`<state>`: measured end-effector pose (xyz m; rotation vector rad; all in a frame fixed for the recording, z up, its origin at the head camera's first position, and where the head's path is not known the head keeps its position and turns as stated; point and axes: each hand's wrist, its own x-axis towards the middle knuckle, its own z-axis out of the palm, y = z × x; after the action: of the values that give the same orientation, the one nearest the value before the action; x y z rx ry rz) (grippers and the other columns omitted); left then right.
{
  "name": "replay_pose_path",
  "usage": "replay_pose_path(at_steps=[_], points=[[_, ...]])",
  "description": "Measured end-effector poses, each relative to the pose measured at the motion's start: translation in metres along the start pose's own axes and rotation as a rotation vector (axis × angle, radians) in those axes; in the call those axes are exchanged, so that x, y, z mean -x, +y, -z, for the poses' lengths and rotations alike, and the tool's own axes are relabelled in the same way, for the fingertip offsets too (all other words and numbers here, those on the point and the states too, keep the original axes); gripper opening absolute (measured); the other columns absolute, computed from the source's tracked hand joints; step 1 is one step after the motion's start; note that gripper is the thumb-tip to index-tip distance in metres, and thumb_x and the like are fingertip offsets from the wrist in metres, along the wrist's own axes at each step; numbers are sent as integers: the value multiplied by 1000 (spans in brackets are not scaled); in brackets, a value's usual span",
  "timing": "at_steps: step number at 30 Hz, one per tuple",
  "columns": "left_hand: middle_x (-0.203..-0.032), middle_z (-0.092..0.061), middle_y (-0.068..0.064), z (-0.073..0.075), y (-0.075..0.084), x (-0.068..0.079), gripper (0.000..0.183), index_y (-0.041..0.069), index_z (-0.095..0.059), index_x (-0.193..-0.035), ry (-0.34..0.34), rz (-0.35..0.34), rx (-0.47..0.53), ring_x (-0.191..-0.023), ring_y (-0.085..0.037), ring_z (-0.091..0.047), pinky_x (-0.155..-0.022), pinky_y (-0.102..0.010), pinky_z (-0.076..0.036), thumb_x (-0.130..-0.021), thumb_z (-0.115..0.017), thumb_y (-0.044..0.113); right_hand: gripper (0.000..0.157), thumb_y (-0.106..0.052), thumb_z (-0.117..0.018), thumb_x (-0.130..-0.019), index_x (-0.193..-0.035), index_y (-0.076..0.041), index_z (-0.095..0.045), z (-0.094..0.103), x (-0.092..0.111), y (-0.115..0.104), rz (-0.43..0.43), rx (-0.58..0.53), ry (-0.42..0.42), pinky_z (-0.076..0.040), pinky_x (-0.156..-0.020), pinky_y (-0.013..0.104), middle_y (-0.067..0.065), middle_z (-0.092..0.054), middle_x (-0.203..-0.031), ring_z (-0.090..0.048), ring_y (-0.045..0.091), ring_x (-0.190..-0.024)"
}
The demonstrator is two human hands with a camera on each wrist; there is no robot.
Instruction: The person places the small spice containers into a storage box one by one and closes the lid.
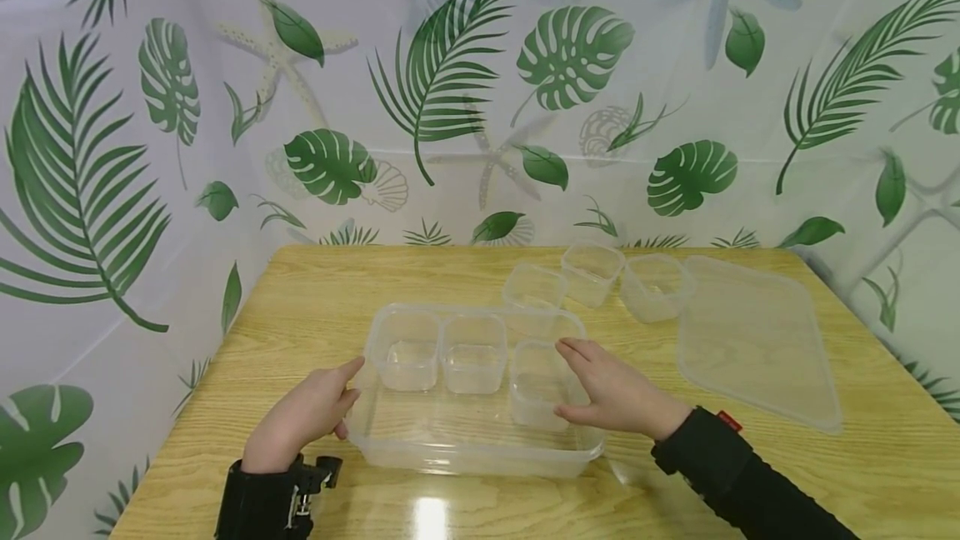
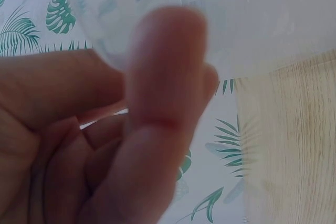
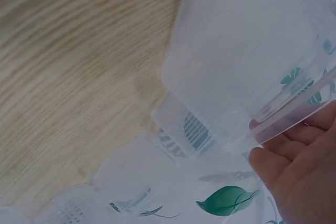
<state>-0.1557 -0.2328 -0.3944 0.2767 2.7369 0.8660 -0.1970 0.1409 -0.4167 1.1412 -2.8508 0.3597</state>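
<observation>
A large clear plastic box point(image 1: 480, 458) sits on the table with several small clear containers inside. Two of these, a left container point(image 1: 408, 369) and a middle container point(image 1: 474, 369), stand side by side at the back. At the right is a third small container point(image 1: 534, 390); my right hand point(image 1: 618, 390) holds it, thumb in front and fingers toward its back. In the right wrist view, thumb and fingertips meet a clear plastic edge. My left hand point(image 1: 307, 411) has its index finger and thumb extended against the outside of the large box's left wall.
Behind the large box are more small containers: one right behind its rim point(image 1: 534, 283), one farther back point(image 1: 592, 273) and one to the right point(image 1: 656, 286). A flat translucent lid point(image 1: 757, 344) lies at the right. A leaf-print sheet point(image 1: 480, 90) hangs behind the table point(image 1: 300, 298).
</observation>
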Motion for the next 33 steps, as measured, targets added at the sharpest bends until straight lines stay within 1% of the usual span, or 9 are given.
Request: replay_pose_path(at_steps=[4,9,12,28,33], points=[[-60,-50,-2,0,-1,0,49,-6,-31,-136,0,4,-8,-50,-19,-51,-47,-28,-32,-91,-46,5,78,-48,-57,-83,-131,10,-36,-2,-3,4,0,3,12,-33,-95,47,26,-41,-130,-40,40,-120],[-61,-50,-2,0,-1,-1,49,-6,-31,-137,-2,1,-6,-49,-18,-51,-46,-28,-33,-91,-46,5,76,-46,-59,-82,-130,9,-39,-2,-7,9,-3,2,33,-29,-96,52,26,-43,-129,-39,42,-119],[-62,-51,-3,0,-1,-1,49,-6,-31,-137,-2,0,-7,-49,-18,-51,-46,-28,-33,-91,-46,5,75,-45,-60,-82,-130,9,-39,-1,-10,11,-9,-9,39,-28,-96,54,25,-43,-130,-39,42,-119],[-61,-50,-2,0,-1,0,49,-5,-31,-137,-6,14,-15,-49,-19,-50,-47,-28,-32,-91,-45,6,77,-43,-60,-83,-134,8,-33,-3,-20,21,-56,-116,0,-31,-97,47,27,-36,-135,-35,40,-123],[-60,-50,-2,0,-1,-1,50,-5,-31,-137,-7,11,-13,-49,-20,-51,-47,-28,-32,-91,-45,6,75,-38,-61,-83,-134,8,-33,-3,-23,22,-56,-138,3,-32,-96,47,27,-36,-135,-35,40,-123]])
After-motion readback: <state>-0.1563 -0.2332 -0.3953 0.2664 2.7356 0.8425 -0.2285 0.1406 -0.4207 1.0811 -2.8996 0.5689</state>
